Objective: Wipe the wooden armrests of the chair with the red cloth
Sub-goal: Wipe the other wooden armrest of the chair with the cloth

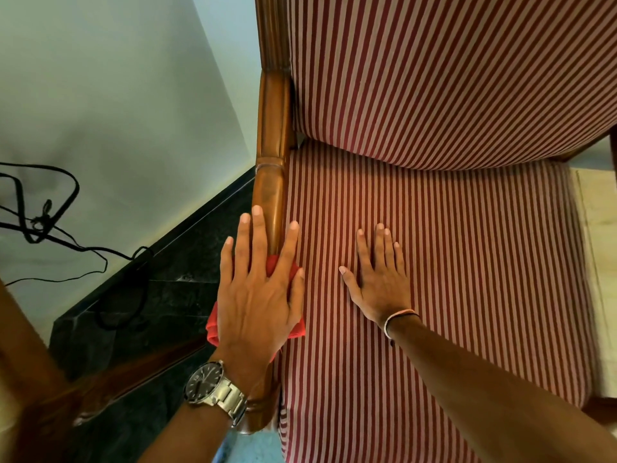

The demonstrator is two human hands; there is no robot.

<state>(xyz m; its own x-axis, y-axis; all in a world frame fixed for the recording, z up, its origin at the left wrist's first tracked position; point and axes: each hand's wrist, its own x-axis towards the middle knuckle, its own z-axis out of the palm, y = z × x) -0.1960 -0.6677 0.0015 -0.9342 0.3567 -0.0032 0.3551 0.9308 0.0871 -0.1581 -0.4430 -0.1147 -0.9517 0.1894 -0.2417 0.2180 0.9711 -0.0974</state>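
Note:
The chair has a red-and-white striped seat (450, 262) and back, with a polished wooden armrest (268, 182) running down its left side. My left hand (258, 295), wearing a steel watch, lies flat on the armrest with fingers spread and presses the red cloth (213, 329) onto the wood. The cloth shows between my fingers and at both sides of my palm. My right hand (380, 279) rests flat and open on the striped seat cushion, just right of the armrest. The chair's other armrest is out of view.
A pale wall (117, 95) with a dark stone skirting (160, 295) stands left of the chair. Black cables (43, 222) hang along the wall. Another piece of brown wooden furniture (33, 379) fills the lower left corner. Light floor (597, 212) shows at the right.

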